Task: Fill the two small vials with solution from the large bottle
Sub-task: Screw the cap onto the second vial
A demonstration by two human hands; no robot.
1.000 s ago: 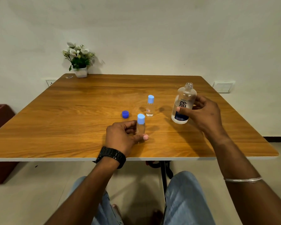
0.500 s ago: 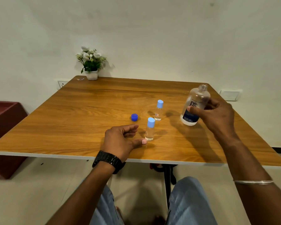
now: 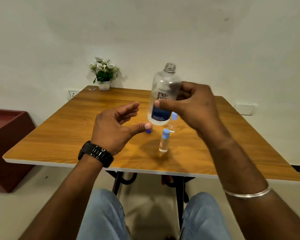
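Note:
My right hand (image 3: pixel 194 108) grips the large clear bottle (image 3: pixel 164 94) with a blue label, uncapped and held upright in the air above the table. My left hand (image 3: pixel 116 127) hovers open beside it, fingers spread, holding nothing. Two small vials with light blue caps stand on the wooden table (image 3: pixel 59 135): the near vial (image 3: pixel 164 142) in front, the far vial (image 3: pixel 173 123) partly hidden behind the bottle and my right hand. The bottle's dark blue cap (image 3: pixel 149 131) lies on the table, mostly hidden by my left thumb.
A small white pot of flowers (image 3: pixel 103 73) stands at the table's far left corner. A dark red box (image 3: pixel 5 139) sits on the floor at the left. My knees are under the table's near edge.
My right hand has lifted the large bottle off the table and brought it left, toward the middle. My left hand has let go of the near vial and risen, open.

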